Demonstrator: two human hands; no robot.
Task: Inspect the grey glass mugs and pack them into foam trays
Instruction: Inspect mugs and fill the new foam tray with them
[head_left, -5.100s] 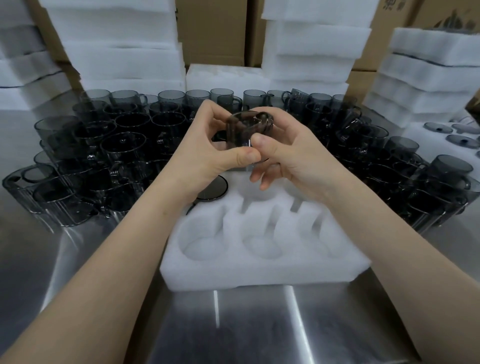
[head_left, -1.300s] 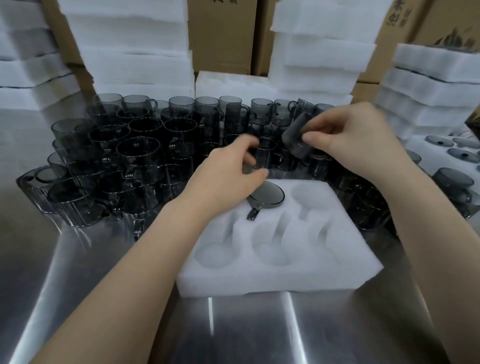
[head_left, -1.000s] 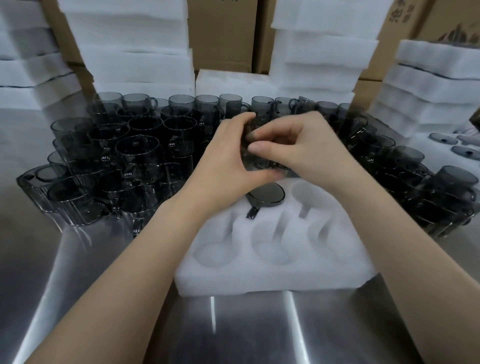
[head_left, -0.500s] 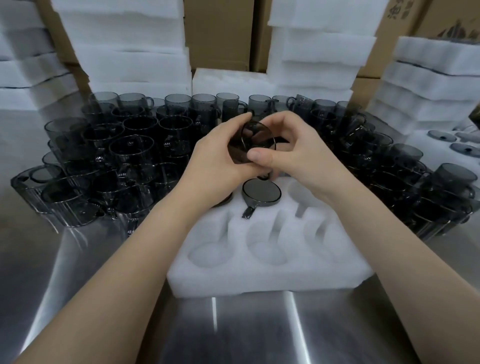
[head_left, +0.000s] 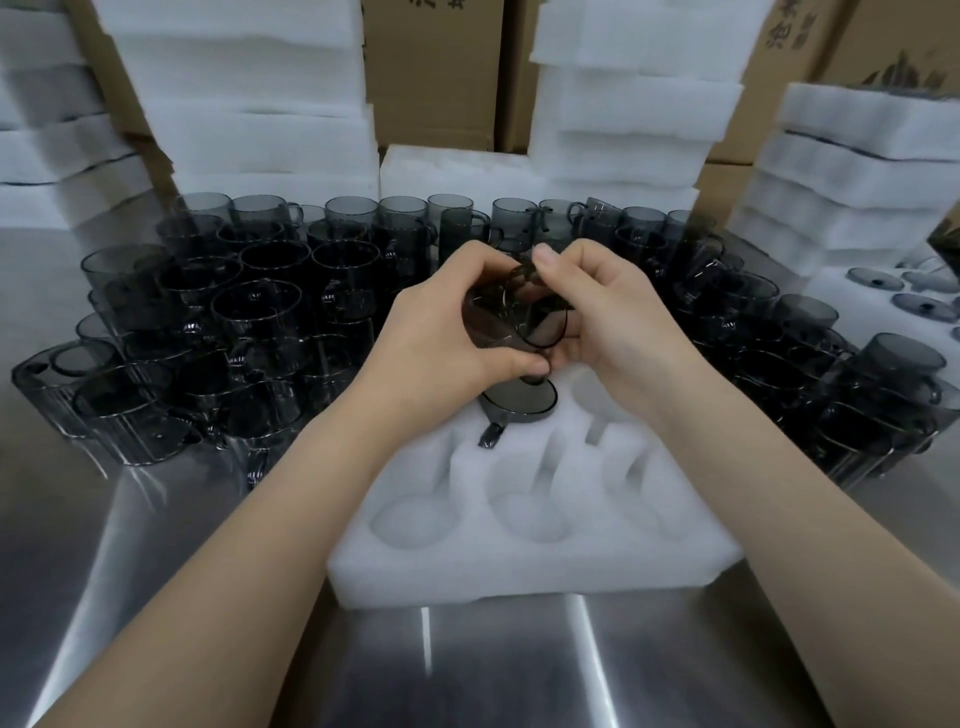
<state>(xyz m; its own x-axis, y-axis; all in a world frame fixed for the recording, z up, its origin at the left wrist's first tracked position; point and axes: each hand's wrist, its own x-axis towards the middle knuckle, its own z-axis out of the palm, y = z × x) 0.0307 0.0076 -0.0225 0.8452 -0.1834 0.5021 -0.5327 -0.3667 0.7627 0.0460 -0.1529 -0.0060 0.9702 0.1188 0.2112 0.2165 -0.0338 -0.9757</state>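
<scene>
Clamped between left hand (head_left: 441, 332) and right hand (head_left: 618, 322), close together with fingers curled round it: one smoky grey transparent glass mug (head_left: 511, 317), tilted on its side, raised just above the far row of the white moulded foam tray (head_left: 519, 571). Judged mid-inspection. Recommended: rotate slowly against the white foam, checking rim, handle and base for chips. Grip the wall, not the handle. Then seat beside the inverted grey mug (head_left: 519, 400) already in the tray's far row. Beyond the tray, crowded loose grey mugs (head_left: 260, 312): avoid knocking.

Grey mug (head_left: 511, 319), apparently sideways, above tray (head_left: 519, 577)
</scene>
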